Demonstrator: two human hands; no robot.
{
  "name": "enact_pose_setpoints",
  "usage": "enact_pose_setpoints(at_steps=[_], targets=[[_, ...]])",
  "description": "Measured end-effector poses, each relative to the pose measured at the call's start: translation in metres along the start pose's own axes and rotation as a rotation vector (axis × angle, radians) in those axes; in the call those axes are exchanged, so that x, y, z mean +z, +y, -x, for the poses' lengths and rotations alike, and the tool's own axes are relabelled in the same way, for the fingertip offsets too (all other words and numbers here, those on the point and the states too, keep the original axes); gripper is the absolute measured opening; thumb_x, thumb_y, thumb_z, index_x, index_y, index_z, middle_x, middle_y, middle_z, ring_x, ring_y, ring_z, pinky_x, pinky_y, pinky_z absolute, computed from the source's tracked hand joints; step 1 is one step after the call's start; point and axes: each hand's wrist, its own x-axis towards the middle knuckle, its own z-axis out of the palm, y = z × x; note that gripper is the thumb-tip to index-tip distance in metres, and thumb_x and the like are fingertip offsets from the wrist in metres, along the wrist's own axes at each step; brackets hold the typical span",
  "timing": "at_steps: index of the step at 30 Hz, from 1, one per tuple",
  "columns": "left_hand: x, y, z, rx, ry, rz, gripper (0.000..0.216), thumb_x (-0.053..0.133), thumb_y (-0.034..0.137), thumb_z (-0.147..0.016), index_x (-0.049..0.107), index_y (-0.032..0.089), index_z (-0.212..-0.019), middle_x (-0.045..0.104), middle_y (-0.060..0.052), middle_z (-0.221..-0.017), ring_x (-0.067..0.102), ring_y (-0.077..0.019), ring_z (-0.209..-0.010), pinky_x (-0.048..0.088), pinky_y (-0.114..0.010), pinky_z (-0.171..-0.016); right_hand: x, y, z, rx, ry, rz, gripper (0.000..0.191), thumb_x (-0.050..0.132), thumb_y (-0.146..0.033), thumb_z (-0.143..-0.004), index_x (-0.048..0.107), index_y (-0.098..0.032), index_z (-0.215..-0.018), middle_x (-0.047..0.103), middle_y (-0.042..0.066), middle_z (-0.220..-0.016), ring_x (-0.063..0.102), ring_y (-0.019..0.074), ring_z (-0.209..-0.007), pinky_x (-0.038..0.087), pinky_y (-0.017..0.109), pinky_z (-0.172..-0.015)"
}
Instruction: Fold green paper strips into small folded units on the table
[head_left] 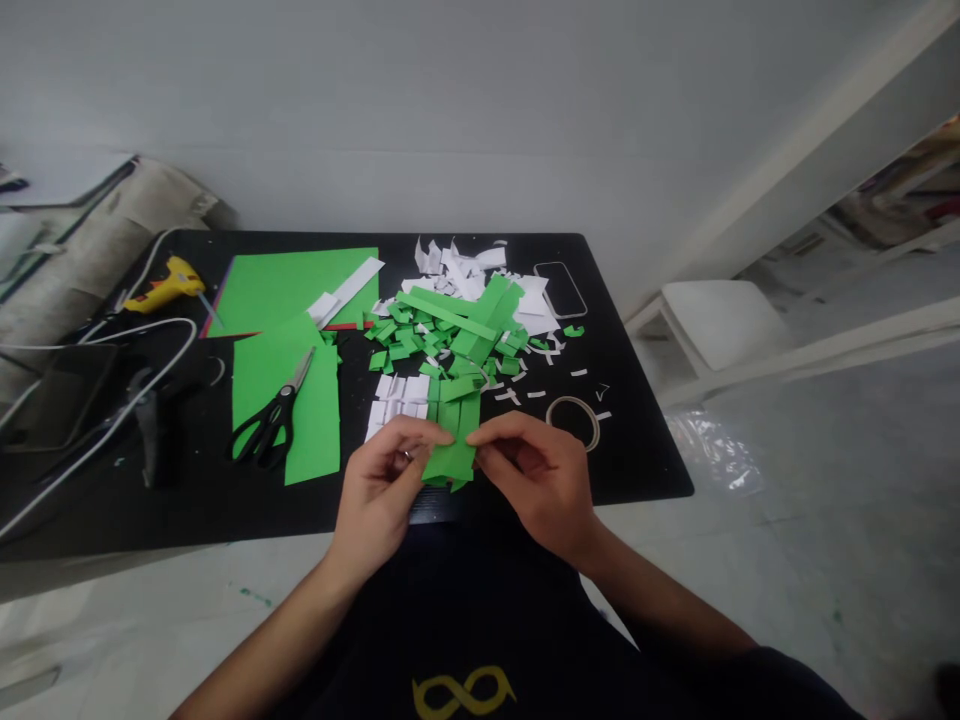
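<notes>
Both hands meet over the near edge of a black table (637,450). My left hand (382,480) and my right hand (536,475) each pinch one side of a folded green paper piece (452,455), fingers closed on it. Just beyond it lie green paper strips (459,390) and folded white paper pieces (397,400). Farther back a heap of small green folded pieces and long strips (450,335) is spread on the table.
Black scissors (270,420) lie on green paper sheets (289,290) at the left. A yellow glue gun (169,283) with cables sits at the far left. White paper scraps (465,265), a phone (559,288) and a tape roll (574,418) lie at the right. A white stool (712,320) stands beside the table.
</notes>
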Motion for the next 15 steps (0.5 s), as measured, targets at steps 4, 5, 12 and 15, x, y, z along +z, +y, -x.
enact_pose_setpoints(at_steps=[4,5,12,15], targets=[[0.0016,0.0021,-0.0019,0.018,0.011,-0.003,0.007,0.079,0.029,-0.095,0.080,0.023,-0.100,0.077,-0.003,-0.084,0.071,-0.0160,-0.072,0.055,-0.024,-0.068,-0.0023,-0.0015,-0.0015,0.002,-0.035,0.020,0.022,0.072,-0.009,-0.092,0.085,-0.026,-0.100,0.080,0.003,-0.092,0.078,0.0169,-0.082,0.065,0.028,-0.074],[0.0016,0.0027,-0.0022,0.024,0.008,-0.014,0.007,0.079,0.029,-0.095,0.080,0.024,-0.100,0.077,-0.003,-0.086,0.071,-0.0158,-0.073,0.055,-0.024,-0.069,-0.0028,-0.0015,-0.0017,0.012,-0.030,0.019,0.022,0.073,-0.009,-0.092,0.085,-0.026,-0.099,0.081,0.003,-0.091,0.079,0.0170,-0.082,0.065,0.028,-0.074],[-0.0007,0.0053,-0.0019,0.038,-0.021,-0.059,0.010,0.077,0.021,-0.095,0.082,0.026,-0.102,0.078,-0.003,-0.093,0.071,-0.0150,-0.076,0.056,-0.025,-0.072,-0.0042,-0.0037,-0.0021,0.119,-0.014,-0.057,0.018,0.079,-0.013,-0.090,0.087,-0.026,-0.098,0.083,0.002,-0.088,0.081,0.0159,-0.079,0.066,0.026,-0.075],[0.0005,0.0057,-0.0023,0.038,-0.051,-0.034,0.014,0.074,0.017,-0.095,0.082,0.026,-0.103,0.077,-0.003,-0.093,0.071,-0.0153,-0.076,0.057,-0.025,-0.072,-0.0047,-0.0061,-0.0035,0.138,-0.036,-0.105,0.019,0.078,-0.012,-0.090,0.087,-0.027,-0.098,0.083,0.001,-0.086,0.081,0.0150,-0.077,0.067,0.025,-0.074]])
